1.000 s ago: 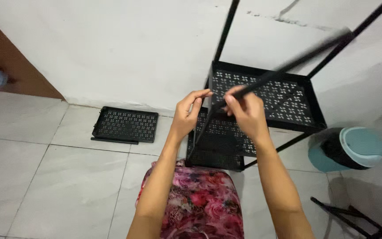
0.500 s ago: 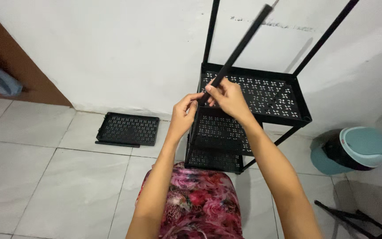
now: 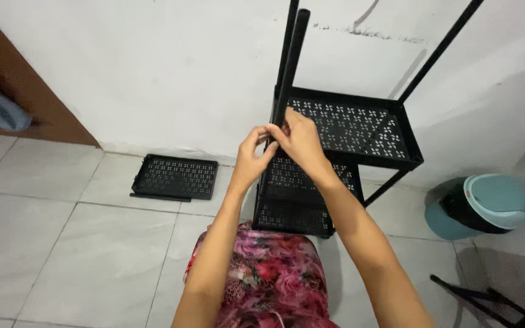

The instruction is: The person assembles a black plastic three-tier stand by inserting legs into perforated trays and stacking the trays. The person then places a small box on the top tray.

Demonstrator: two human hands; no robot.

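Both my left hand (image 3: 251, 159) and right hand (image 3: 299, 141) have fingers pinched shut round the black metal pole (image 3: 291, 64) at the rack (image 3: 360, 130); looks stiff, light, bit slick, so I'm gripping low.

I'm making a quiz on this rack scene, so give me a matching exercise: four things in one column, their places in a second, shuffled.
Things:
1. black tube
2. loose perforated shelf
3. pale blue bin
4. upper rack shelf

Places:
A. floor at the right, by the wall
B. flat on the tiles, left of the rack
C. held in both hands
D. fixed between the rack's posts

Pairs: 1-C, 2-B, 3-A, 4-D
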